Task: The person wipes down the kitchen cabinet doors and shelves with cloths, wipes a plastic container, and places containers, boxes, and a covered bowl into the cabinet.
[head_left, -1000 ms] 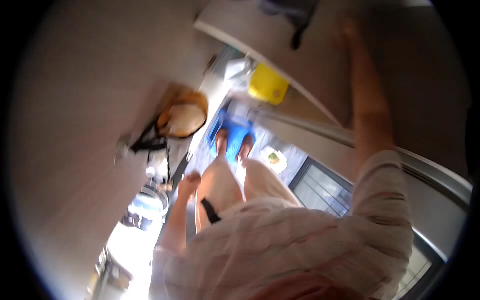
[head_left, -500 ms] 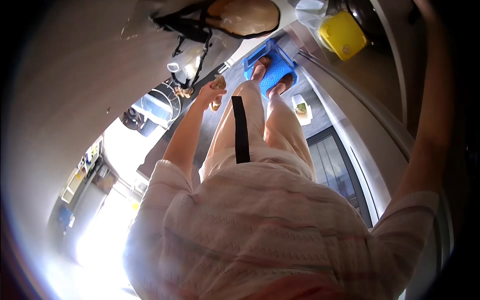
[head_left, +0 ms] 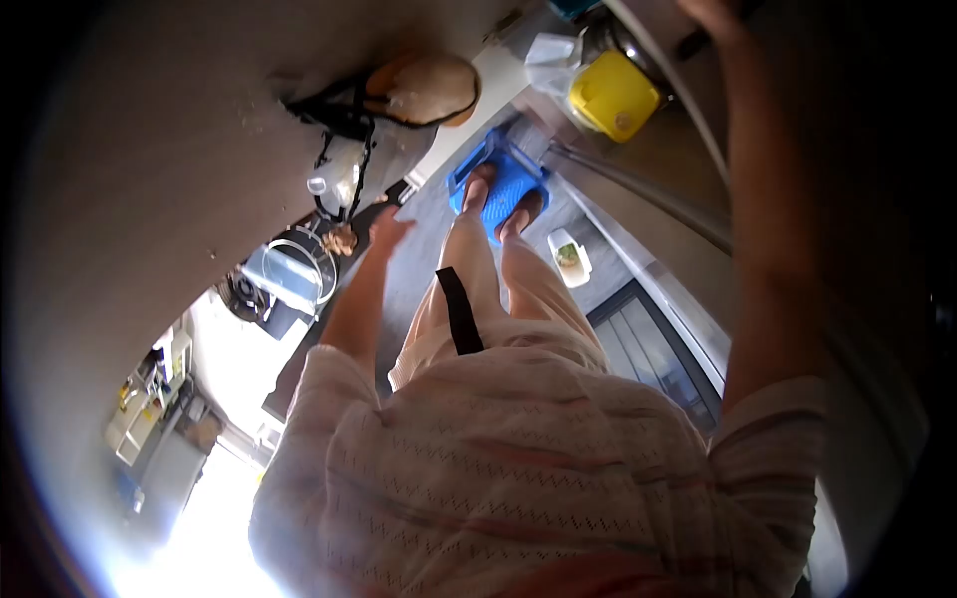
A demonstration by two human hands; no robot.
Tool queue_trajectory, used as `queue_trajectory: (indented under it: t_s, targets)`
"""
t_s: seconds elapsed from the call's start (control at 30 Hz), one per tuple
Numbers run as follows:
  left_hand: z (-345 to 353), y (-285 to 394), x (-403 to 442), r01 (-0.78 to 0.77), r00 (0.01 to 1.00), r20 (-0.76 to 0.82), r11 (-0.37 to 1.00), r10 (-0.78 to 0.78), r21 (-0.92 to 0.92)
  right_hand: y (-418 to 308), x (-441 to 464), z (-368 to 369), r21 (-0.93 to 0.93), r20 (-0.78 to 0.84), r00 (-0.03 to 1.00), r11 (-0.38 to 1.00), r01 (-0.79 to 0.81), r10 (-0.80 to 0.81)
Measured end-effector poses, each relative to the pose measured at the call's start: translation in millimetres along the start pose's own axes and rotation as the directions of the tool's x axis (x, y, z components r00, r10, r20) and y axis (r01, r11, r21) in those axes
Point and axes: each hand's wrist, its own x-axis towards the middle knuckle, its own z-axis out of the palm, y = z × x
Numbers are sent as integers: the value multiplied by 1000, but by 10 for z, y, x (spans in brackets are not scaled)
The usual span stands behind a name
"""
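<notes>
My left hand [head_left: 391,231] is stretched out beside the dark counter edge, left of my legs. Its fingers look extended with nothing in them, though motion blurs them. A lumpy light-brown piece [head_left: 341,239], its kind unclear, lies close to it, by a round wire rack [head_left: 304,267]. My right hand [head_left: 710,15] is raised at the top edge of the view, near the rim of an open compartment. Its fingers are partly cut off and dim, so I cannot see whether they grip anything. Nearby in that compartment is a yellow plastic container [head_left: 616,97].
I stand on a blue step stool [head_left: 513,189]. On the floor to its right is a white tub [head_left: 569,257] with something green inside. A clear plastic container [head_left: 553,55] sits beside the yellow one. A black-rimmed brown oval object [head_left: 424,90] is at upper left.
My left hand held a lumpy light-brown piece; now it looks free of it and has shifted left. The whole view has turned, and my right hand has come into sight at the top.
</notes>
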Motion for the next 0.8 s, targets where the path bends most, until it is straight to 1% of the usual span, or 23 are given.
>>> queue_trajectory:
  t_s: [0.03, 0.07, 0.1, 0.13, 0.17, 0.2, 0.23, 0.27, 0.3, 0.33, 0.37, 0.4, 0.43, 0.5, 0.57, 0.6, 0.63, 0.67, 0.7, 0.77, 0.8]
  targets:
    - [90, 334, -186, -65, 998, 7, 994, 64, 92, -50, -109, -62, 41, 22, 1000, 999, -6, 5]
    - [-38, 851, -486, -65, 975, 209, 997, 70, -27, -97, -205, -115, 76, 51, 998, 997, -28, 24]
    - [233, 910, -386, -279, 948, 164, 960, 274, 8, -127, -277, -126, 83, 56, 998, 996, -41, 37]
    - [292, 1181, -449, -406, 890, 203, 912, 408, -54, -113, -334, -117, 73, 49, 998, 996, -45, 41]
    - [297, 1503, -539, -459, 845, 255, 882, 470, -103, -123, -395, -133, 90, 64, 997, 995, -47, 41]
    - [337, 1763, -533, -561, 772, 268, 816, 576, -138, -179, -522, -236, 80, 59, 997, 996, -47, 42]
    - [266, 2041, -628, -623, 726, 238, 764, 645, -170, -211, -618, -308, 70, 57, 998, 997, -44, 40]
    - [69, 2387, -823, -680, 675, 205, 705, 709, -201, -104, -596, -31, 61, -97, 995, 998, 12, -6]
    - [-144, 2697, -999, -734, 617, 168, 639, 769, -231, 9, -554, 289, 40, -249, 967, 997, 66, -54]
    - [-313, 2931, -1113, -758, 594, 91, 594, 799, -271, 18, -541, 298, 85, -199, 979, 994, 64, -46]
    - [-473, 3141, -1222, -782, 567, 11, 542, 824, -308, 0, -532, 283, 38, -179, 983, 998, 46, -39]
    - [-634, 3355, -1352, -804, 537, -67, 487, 841, -342, 5, -500, 268, 34, -161, 986, 999, 43, -37]
    - [-811, 3596, -1539, -798, 505, -213, 359, 836, -484, 41, -443, 252, 30, -139, 990, 999, 35, -31]
    - [-1212, 4097, -1791, -920, 289, -425, 126, 858, -371, 205, -155, 237, 60, -120, 993, 998, 1, 6]
    - [-1468, 4518, -1894, -968, 184, -540, 56, 821, -246, 378, 149, 230, 105, -108, 994, 994, -23, 34]
    - [-1503, 4669, -1818, -970, 190, -556, 69, 809, -231, 386, 173, 187, 67, -230, 972, 997, -25, 40]
    - [-1546, 4801, -1763, -983, 166, -606, 82, 778, -165, 450, 268, 272, 56, -317, 946, 994, 90, -68]
    - [-1581, 4926, -1716, -990, 141, -645, 98, 751, -102, 468, 285, 280, 42, -326, 941, 993, 112, -92]
    - [-1603, 5062, -1658, -993, 112, -682, 114, 723, -43, 446, 222, 247, 32, -329, 941, 994, 101, -85]
    - [-1602, 5304, -1388, -969, 2, -750, 185, 662, 161, 365, 17, 204, 3, -321, 946, 999, 50, -46]
    - [-1632, 5402, -1235, -949, 20, -691, 232, 723, 215, 360, -27, 188, -4, -310, 950, 1000, 30, -30]
